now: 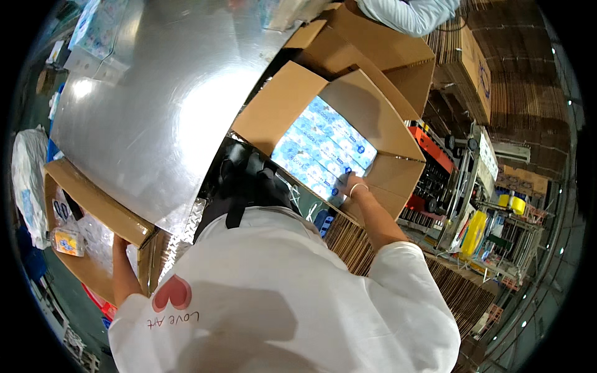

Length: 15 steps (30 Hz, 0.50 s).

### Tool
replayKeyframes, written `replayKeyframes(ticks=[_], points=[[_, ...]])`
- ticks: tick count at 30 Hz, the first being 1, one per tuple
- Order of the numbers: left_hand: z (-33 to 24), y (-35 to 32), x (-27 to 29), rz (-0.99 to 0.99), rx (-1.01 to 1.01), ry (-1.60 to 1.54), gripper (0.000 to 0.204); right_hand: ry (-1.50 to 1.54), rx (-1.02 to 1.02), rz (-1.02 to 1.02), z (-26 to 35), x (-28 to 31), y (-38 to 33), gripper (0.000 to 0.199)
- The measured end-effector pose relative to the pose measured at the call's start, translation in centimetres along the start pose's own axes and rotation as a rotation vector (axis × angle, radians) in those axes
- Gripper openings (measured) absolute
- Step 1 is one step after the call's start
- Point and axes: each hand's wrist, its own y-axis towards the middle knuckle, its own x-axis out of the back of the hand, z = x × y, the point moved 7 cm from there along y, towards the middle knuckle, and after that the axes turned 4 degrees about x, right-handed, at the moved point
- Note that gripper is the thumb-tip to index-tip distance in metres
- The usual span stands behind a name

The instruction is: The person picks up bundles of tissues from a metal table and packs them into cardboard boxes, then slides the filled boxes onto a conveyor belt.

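Observation:
My right hand [354, 184] reaches into an open cardboard carton [385, 118] and touches the near right end of blue and white printed soft packs [320, 149]. Its partly visible fingers look stretched out over the packs, not wrapped round one. The packs lie side by side in rows inside the carton. At the left, my left hand [119, 243] dips into a second cardboard box [102, 199] that holds crumpled clear plastic [99, 239]. Its fingers are hidden among the plastic, so I cannot see what they touch.
A shiny metal table [155, 105] lies between the boxes. Scissors [61, 210] and a tape roll [67, 242] are at the left box. Another carton [379, 43] stands beyond, beside a person's pale sleeve [410, 13]. Flattened cardboard stacks [460, 298] and a cluttered cart [476, 205] are right.

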Motion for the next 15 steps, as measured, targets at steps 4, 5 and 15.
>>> replayKeyframes(ticks=[4, 5, 15], points=[[2.6, 2.5, -1.6, -0.102, -0.125, -0.109, 0.05, 0.096, 0.044, -0.137, -0.8, 1.2, 0.8, 0.047], [2.7, 2.8, -1.9, -0.125, -0.141, -0.131, 0.049, 0.049, 0.133, -0.2, 0.2, 3.2, -0.7, 0.031], [2.5, 5.4, -2.3, -0.101, -0.275, -0.47, 0.041, 1.248, 0.282, -0.08, 3.1, 10.3, -8.7, 0.035]])
